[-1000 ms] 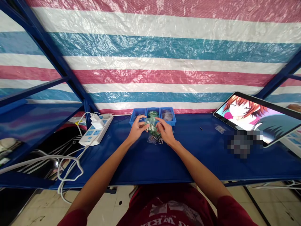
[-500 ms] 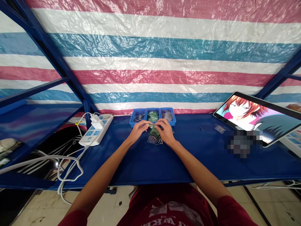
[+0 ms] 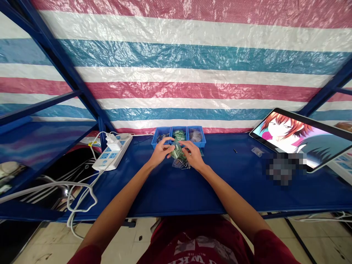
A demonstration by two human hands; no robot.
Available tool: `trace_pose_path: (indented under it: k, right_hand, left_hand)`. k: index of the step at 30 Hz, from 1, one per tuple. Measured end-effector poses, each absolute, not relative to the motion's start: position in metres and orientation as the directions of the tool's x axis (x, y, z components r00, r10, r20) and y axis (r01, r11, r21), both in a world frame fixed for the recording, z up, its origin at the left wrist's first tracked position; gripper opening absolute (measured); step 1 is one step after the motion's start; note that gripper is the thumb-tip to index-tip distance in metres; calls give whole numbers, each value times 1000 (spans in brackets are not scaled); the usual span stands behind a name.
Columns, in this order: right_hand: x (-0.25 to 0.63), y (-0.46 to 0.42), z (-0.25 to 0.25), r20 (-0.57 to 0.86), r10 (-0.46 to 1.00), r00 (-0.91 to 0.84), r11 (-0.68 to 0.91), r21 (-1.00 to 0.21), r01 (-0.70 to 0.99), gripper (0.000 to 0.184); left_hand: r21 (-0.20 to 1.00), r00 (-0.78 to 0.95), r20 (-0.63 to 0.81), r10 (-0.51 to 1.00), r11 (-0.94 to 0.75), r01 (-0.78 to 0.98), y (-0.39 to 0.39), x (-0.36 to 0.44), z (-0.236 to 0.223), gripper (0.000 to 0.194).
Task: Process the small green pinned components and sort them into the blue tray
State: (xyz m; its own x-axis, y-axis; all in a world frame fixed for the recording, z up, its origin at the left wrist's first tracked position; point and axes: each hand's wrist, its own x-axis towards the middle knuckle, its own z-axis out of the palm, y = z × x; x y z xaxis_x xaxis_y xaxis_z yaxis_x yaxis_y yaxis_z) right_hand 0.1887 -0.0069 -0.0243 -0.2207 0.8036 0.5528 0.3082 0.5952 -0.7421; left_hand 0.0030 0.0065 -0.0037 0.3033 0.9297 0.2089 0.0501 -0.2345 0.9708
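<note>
This is a makeshift bench-assembly workshop, not a home or an office. A red, white and teal striped tarpaulin [image 3: 176, 58] hangs as a backdrop behind a frame of blue steel shelving [image 3: 63, 69]. The worktop [image 3: 170, 190] is covered in dark blue sheeting and carries a blue three-compartment parts tray [image 3: 161, 135] holding small metal pins and green electronic parts. A white power strip [image 3: 112, 154] with a plugged-in charger sits beside it, and a tablet [image 3: 291, 135] showing an anime picture leans at the far right. Below lies a tiled floor [image 3: 49, 245].
</note>
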Motion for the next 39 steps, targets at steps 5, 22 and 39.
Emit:
trace_pose_path:
  k: [5,22,39]
  right_hand:
    - [189,-7,-25,590,761,-269,649,-689,325,22]
    - [192,-3,-23,565,816,-120,562,-727,394,20]
    - [186,-9,-20,517,842,-155,530,-739,416,25]
  left_hand:
    - [988,292,153,944,-144,-50,7,5,-4,37]
    - [936,287,269,919,-319,146,12,2,-9,46]
    - [969,412,179,894,-233,85,8,5,-9,35]
